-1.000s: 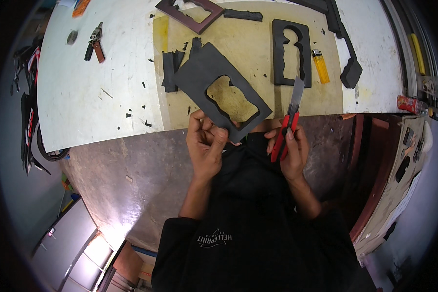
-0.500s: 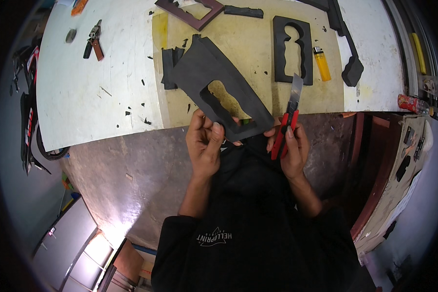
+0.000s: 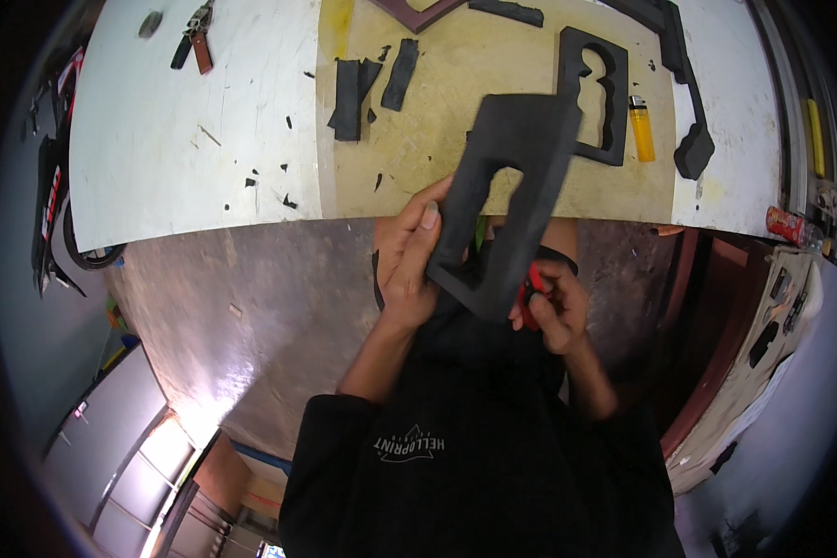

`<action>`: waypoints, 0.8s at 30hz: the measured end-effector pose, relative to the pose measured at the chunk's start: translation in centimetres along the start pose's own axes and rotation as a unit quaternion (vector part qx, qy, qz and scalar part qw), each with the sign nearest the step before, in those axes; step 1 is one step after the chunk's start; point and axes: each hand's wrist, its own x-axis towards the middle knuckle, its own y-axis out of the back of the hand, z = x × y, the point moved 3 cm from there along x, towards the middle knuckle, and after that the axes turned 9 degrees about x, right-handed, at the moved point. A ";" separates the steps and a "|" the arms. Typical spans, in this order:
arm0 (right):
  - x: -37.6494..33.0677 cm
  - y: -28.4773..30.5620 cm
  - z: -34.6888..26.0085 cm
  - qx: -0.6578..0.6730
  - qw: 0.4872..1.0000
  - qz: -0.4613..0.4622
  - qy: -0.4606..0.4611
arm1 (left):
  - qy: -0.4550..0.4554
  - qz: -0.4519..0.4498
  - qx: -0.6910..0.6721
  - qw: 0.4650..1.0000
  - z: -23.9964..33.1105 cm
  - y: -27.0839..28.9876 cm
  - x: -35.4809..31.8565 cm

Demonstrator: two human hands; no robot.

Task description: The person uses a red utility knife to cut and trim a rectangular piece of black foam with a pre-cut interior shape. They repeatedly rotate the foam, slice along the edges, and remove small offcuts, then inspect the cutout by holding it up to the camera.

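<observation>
My left hand (image 3: 413, 256) grips the left edge of a thick black foam block (image 3: 519, 130) with a wavy cut-out through its middle. The block is held tilted in the air over the table's near edge, its far end overlapping a foam frame behind it. At its lower right, my right hand (image 3: 562, 307) is closed on a red utility knife (image 3: 532, 290). The knife's blade is hidden behind the block, so I cannot tell whether it touches the foam.
Black foam strips (image 3: 348, 100) and small scraps lie on the yellowish mat (image 3: 372, 200). Farther right are the black foam frame (image 3: 619, 107), a yellow lighter (image 3: 642, 136) and a long black piece (image 3: 694, 153). A dark red frame (image 3: 420, 17) and a hand tool (image 3: 198, 42) lie farther back.
The block has been turned more upright and shifted right, uncovering strips on the mat. The knife has dropped lower, and its blade, visible before, is now behind the block.
</observation>
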 end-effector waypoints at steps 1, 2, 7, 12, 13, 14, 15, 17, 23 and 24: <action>0.0 -0.2 -0.4 -0.032 0.999 -0.014 0.035 | 0.022 -0.011 -0.014 1.000 0.1 0.0 -0.2; 0.2 -0.7 -0.9 -0.063 0.995 -0.028 0.069 | 0.044 -0.022 -0.028 0.998 0.2 0.0 -0.4; 1.4 -2.0 -1.6 -0.152 0.970 -0.078 0.172 | 0.005 -0.066 -0.033 0.997 0.0 -0.4 -0.5; 1.3 -2.3 -1.2 -0.221 0.953 -0.054 0.200 | -0.021 -0.062 -0.066 0.996 -0.5 -0.7 -0.9; 1.4 -2.4 -1.4 -0.239 0.946 -0.057 0.212 | -0.010 -0.046 -0.061 0.997 0.0 -1.0 -0.9; 1.4 -2.4 -1.2 -0.244 0.944 -0.059 0.216 | -0.004 -0.045 -0.053 0.998 0.1 -0.9 -0.8; 1.1 -2.3 -1.0 -0.249 0.941 -0.059 0.220 | 0.001 -0.046 -0.045 0.998 0.1 -0.8 -0.8; 1.0 -2.3 -1.1 -0.269 0.931 -0.059 0.239 | -0.001 -0.073 -0.031 0.997 0.0 -0.3 -0.6; 1.2 -2.4 -2.0 -0.372 0.867 -0.067 0.326 | 0.005 -0.076 -0.039 0.996 0.4 -0.5 -0.8; 1.0 -2.5 -2.2 -0.370 0.874 -0.055 0.312 | 0.005 -0.076 -0.043 0.996 0.4 -0.6 -0.8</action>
